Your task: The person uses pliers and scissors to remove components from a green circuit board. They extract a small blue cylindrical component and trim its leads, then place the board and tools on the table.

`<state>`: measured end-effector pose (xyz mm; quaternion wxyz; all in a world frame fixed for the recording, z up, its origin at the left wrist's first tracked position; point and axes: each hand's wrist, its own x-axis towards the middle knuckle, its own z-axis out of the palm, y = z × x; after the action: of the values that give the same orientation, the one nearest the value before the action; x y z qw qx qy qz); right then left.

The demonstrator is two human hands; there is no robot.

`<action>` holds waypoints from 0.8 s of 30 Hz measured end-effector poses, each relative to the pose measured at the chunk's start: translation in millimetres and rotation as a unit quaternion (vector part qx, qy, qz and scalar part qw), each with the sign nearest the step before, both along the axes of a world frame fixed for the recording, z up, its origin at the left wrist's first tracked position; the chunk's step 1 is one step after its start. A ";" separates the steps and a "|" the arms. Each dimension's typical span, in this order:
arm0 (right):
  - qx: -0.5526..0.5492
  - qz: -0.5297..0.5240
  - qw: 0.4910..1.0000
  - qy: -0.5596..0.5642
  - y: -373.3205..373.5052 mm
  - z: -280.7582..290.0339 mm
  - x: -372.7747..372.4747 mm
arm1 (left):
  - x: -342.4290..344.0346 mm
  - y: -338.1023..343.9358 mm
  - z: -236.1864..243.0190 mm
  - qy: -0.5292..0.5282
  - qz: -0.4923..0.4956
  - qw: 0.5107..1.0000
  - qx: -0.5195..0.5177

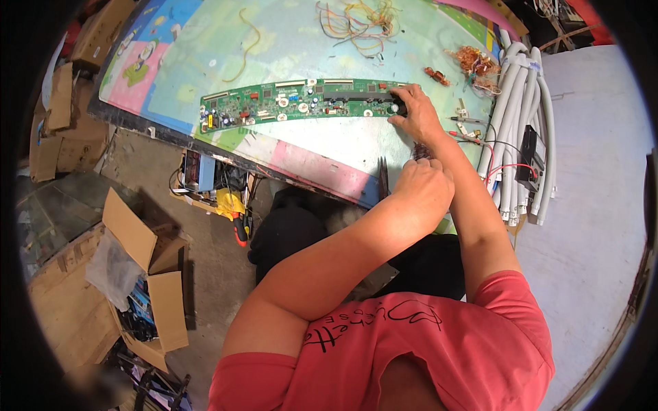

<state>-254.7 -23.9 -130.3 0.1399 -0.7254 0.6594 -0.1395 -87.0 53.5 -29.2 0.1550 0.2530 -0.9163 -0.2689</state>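
A long green circuit board (257, 101) with many small components and a dark strip along its right half lies on the work surface. My right hand (418, 113) grips the board's right end around a black part, thumb below and fingers above. Nearer me, my left hand (425, 185) is closed at a dark reddish-brown object (421, 149) beside my right wrist; its shape is mostly hidden. Dark pointed tools (382, 175) lie just left of that hand, near the front edge.
Tangled wires (353, 24), copper scrap (476, 65) and small probes (466, 120) lie at the back and right. Bundled white tubes (510, 116) and a black device (529, 154) sit at the right. Below left are open cardboard boxes (164, 308) and a tray of tools (205, 178).
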 end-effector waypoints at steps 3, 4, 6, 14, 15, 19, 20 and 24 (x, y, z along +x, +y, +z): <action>0.002 0.002 1.000 0.002 -1.7 -0.9 0.2 | 1.7 -0.9 1.2 -0.008 0.001 1.000 -0.001; 0.002 0.004 1.000 0.005 -2.6 -1.3 -0.2 | 2.0 -1.0 1.2 -0.011 0.001 1.000 -0.002; -0.004 0.014 1.000 0.013 -4.3 -1.3 -1.9 | 1.5 -0.9 0.8 -0.009 0.004 1.000 0.005; 0.023 0.024 0.999 0.007 -9.7 -2.7 -7.6 | -0.5 -0.7 -1.7 -0.025 -0.004 0.999 0.022; 0.023 0.025 0.999 0.008 -10.0 -2.8 -7.9 | 0.2 -1.1 -0.7 -0.028 -0.005 0.999 0.020; 0.026 0.017 1.000 -0.001 -9.7 -2.4 -6.4 | 0.1 -1.6 -0.8 -0.030 -0.006 0.999 0.026; 0.021 0.015 1.000 -0.001 -9.5 -3.0 -6.1 | 0.5 -1.7 -0.4 -0.029 -0.005 0.999 0.025; 0.013 0.002 1.000 -0.011 -7.9 -4.1 -3.3 | 1.9 -1.7 -0.2 -0.024 0.000 0.999 0.022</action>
<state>-258.0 -31.8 -134.4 0.1565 -0.7234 0.6580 -0.1387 -85.1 51.8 -29.4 0.1277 0.2627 -0.9135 -0.2832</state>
